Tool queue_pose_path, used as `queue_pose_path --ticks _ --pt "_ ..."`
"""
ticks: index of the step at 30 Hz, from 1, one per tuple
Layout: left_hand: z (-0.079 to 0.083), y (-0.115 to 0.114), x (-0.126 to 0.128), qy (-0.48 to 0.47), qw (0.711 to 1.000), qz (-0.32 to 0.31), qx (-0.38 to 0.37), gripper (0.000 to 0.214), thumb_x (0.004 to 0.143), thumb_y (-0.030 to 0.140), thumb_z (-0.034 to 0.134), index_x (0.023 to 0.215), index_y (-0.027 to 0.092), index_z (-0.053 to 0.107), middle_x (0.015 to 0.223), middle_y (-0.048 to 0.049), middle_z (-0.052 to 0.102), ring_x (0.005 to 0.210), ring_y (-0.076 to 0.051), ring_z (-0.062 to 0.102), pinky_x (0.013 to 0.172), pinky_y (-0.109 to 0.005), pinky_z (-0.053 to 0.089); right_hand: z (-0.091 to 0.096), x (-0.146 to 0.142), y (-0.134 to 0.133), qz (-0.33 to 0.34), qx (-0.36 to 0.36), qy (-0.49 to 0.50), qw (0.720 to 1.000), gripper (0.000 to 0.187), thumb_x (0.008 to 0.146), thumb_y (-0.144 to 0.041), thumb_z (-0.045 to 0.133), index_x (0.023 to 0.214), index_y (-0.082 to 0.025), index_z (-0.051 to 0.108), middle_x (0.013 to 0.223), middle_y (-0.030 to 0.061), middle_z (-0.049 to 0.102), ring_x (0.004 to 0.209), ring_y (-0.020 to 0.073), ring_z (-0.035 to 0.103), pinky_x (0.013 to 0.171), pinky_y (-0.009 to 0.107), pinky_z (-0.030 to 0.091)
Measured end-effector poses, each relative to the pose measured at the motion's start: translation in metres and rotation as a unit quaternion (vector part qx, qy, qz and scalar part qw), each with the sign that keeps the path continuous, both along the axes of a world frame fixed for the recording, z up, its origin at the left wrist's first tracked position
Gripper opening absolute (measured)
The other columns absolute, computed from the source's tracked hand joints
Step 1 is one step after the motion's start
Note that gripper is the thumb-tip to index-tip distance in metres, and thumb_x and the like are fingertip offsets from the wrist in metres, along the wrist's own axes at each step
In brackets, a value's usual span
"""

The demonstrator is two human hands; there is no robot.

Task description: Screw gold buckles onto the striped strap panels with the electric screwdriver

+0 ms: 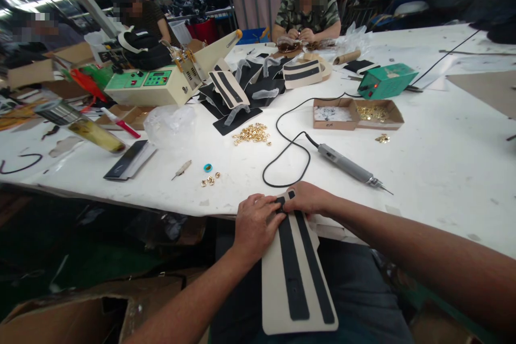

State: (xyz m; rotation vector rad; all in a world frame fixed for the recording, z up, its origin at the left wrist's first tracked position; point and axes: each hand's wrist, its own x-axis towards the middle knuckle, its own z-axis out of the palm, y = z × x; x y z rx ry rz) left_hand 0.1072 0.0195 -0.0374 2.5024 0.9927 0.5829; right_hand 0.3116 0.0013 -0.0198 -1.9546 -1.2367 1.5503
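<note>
A cream panel with two black stripes (296, 279) hangs from the white table's (443, 172) near edge down over my lap. My left hand (253, 223) grips its top left, fingers curled on the left black stripe. My right hand (308, 199) is closed on the panel's top end at the table edge. What lies under the fingers is hidden. A grey corded hand tool (349, 164) lies just beyond my right hand. A few gold rings (210, 180) and a small blue ring (208, 167) lie ahead of my left hand.
A pile of gold rings (253, 134), a two-part cardboard tray (357, 114), a green box (386, 80) and a cream-and-green machine (161, 85) stand farther back. More striped panels (242, 88) lie mid-table. Other people sit at the far side. A cardboard box (68, 314) sits low left.
</note>
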Motion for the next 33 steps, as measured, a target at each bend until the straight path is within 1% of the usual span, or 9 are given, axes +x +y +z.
queue_pose_path --ticks 8,12,14,17,20,23,28,30,33 --pt "-0.011 0.000 -0.003 -0.018 1.000 0.012 0.009 0.015 0.090 0.028 0.079 0.105 0.029 0.081 0.122 -0.0009 0.079 0.120 -0.030 0.064 0.103 -0.051 0.046 -0.001 -0.002 0.003 0.009 -0.015 -0.005 1.000 0.009 0.069 -0.024 0.067 0.074 -0.017 0.065 0.064 0.0011 0.067 0.056 0.0189 0.065 0.039 0.023 0.048" --pt "-0.014 0.002 -0.005 -0.018 1.000 -0.002 0.020 0.017 0.091 0.028 0.077 0.108 0.030 0.080 0.124 -0.0002 0.078 0.121 -0.030 0.063 0.102 -0.050 0.045 0.006 -0.005 0.005 0.018 -0.004 -0.039 0.999 0.013 0.073 -0.030 0.068 0.074 -0.018 0.069 0.066 0.0026 0.071 0.056 0.0195 0.067 0.044 0.025 0.050" --pt "-0.018 0.007 -0.007 -0.017 0.999 -0.013 0.041 0.020 0.092 0.027 0.075 0.111 0.031 0.079 0.126 -0.0007 0.078 0.121 -0.031 0.063 0.101 -0.050 0.045 0.013 -0.004 0.004 0.016 0.027 -0.077 0.997 0.015 0.073 -0.033 0.072 0.072 -0.018 0.071 0.068 0.0033 0.073 0.060 0.0204 0.069 0.052 0.026 0.052" --pt "-0.028 0.020 -0.008 -0.025 0.997 -0.028 0.074 0.018 0.092 0.033 0.074 0.110 0.031 0.079 0.124 -0.0011 0.078 0.119 -0.032 0.064 0.097 -0.049 0.045 0.023 0.010 -0.001 -0.018 0.116 -0.165 0.979 0.018 0.071 -0.036 0.079 0.079 -0.020 0.077 0.080 0.0038 0.077 0.078 0.0224 0.072 0.069 0.028 0.053" --pt "-0.035 0.030 -0.007 -0.038 0.993 -0.041 0.101 0.018 0.090 0.038 0.075 0.108 0.033 0.079 0.122 0.0005 0.079 0.117 -0.032 0.065 0.096 -0.048 0.045 0.030 0.049 -0.014 -0.078 0.191 -0.227 0.952 0.020 0.082 -0.042 0.073 0.091 -0.025 0.079 0.089 0.0006 0.079 0.086 0.0184 0.072 0.075 0.025 0.051" --pt "-0.037 0.035 -0.007 -0.037 0.991 -0.045 0.118 0.018 0.089 0.040 0.076 0.106 0.033 0.079 0.119 0.0011 0.080 0.115 -0.032 0.065 0.095 -0.047 0.045 0.027 0.115 -0.034 -0.166 0.212 -0.272 0.924 0.022 0.091 -0.039 0.062 0.093 -0.023 0.077 0.089 -0.0004 0.078 0.079 0.0147 0.073 0.072 0.023 0.051" --pt "-0.043 0.039 -0.010 -0.035 0.987 -0.047 0.147 0.019 0.090 0.045 0.074 0.105 0.033 0.079 0.117 0.0018 0.080 0.112 -0.031 0.067 0.093 -0.045 0.047 0.002 0.234 -0.062 -0.303 0.160 -0.334 0.878 0.023 0.097 -0.033 0.060 0.102 -0.015 0.073 0.088 0.0045 0.077 0.070 0.0141 0.072 0.064 0.023 0.053" --pt "-0.048 0.041 -0.012 -0.036 0.984 -0.045 0.166 0.021 0.090 0.047 0.073 0.105 0.033 0.079 0.118 0.0015 0.080 0.112 -0.031 0.067 0.092 -0.044 0.048 -0.011 0.266 -0.067 -0.328 0.138 -0.355 0.864 0.023 0.100 -0.034 0.063 0.107 -0.013 0.072 0.091 0.0053 0.075 0.072 0.0146 0.071 0.066 0.026 0.056" --pt "-0.056 0.046 -0.015 -0.037 0.978 -0.049 0.199 0.023 0.089 0.048 0.074 0.105 0.034 0.079 0.119 0.0020 0.080 0.112 -0.030 0.069 0.091 -0.043 0.051 -0.027 0.295 -0.063 -0.336 0.123 -0.385 0.851 0.027 0.102 -0.039 0.066 0.114 -0.014 0.069 0.102 0.0055 0.073 0.083 0.0169 0.070 0.076 0.034 0.060"
